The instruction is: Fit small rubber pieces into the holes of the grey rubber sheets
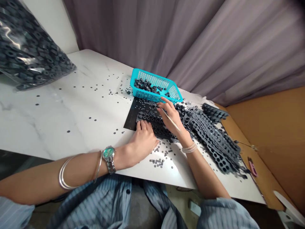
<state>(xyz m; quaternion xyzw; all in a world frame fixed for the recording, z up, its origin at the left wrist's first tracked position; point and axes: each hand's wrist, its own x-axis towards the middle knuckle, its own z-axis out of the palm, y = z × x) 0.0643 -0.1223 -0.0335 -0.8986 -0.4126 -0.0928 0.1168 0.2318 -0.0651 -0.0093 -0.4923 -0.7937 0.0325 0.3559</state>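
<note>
My left hand (pixel 143 140) is closed at the near left edge of a dark grey rubber sheet (pixel 159 128) with rows of round ring shapes, its fingertips pressing it down. A thin pale stick (pixel 171 120) is held in my right hand (pixel 172 117), slanting over the sheet; its working tip is too small to make out. Under the sheet's far left part lies a black mat (pixel 131 116). Small dark discs (pixel 157 163) are strewn in front of my hands. Behind stands a turquoise basket (pixel 152 71) with dark rubber pieces (pixel 145 85) in it.
Punched rubber sheets (pixel 212 140) are heaped at the right, beside a cardboard panel (pixel 274 136). A pink-handled tool (pixel 252 167) lies near that edge. A clear bag of dark rubber rings (pixel 35 54) stands at the far left. A grey curtain (pixel 166 35) hangs behind the white table (pixel 54 111).
</note>
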